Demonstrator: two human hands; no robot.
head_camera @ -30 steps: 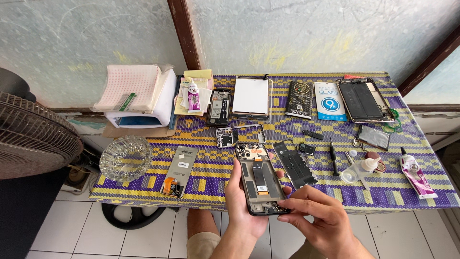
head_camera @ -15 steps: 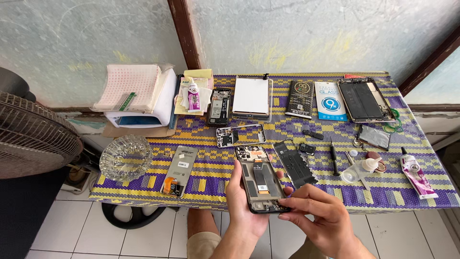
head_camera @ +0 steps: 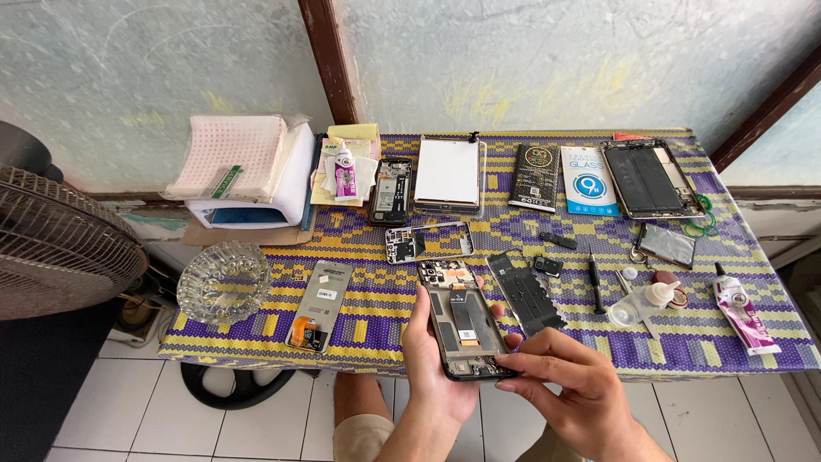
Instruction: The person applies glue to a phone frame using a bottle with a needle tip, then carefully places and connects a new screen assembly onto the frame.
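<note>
My left hand (head_camera: 434, 370) grips an opened phone body (head_camera: 463, 318) from below, its insides facing up, over the table's near edge. My right hand (head_camera: 571, 379) reaches in from the right; thumb and forefinger pinch at the phone's lower right corner. A dark flat phone part (head_camera: 525, 293) lies on the patterned mat (head_camera: 376, 308) just right of the phone. A phone frame piece (head_camera: 428, 240) lies behind it.
On the mat: a glass ashtray (head_camera: 225, 281), a grey back cover (head_camera: 321, 305), a white box (head_camera: 255, 182), a white tablet screen (head_camera: 447, 174), an opened tablet (head_camera: 652, 178), packets (head_camera: 589, 180), glue tubes (head_camera: 745, 299), a small bottle (head_camera: 643, 302), a screwdriver (head_camera: 593, 278). A fan (head_camera: 56, 244) stands left.
The phone in my hands has shifted slightly down and toward me. My right fingers have settled on its lower right corner.
</note>
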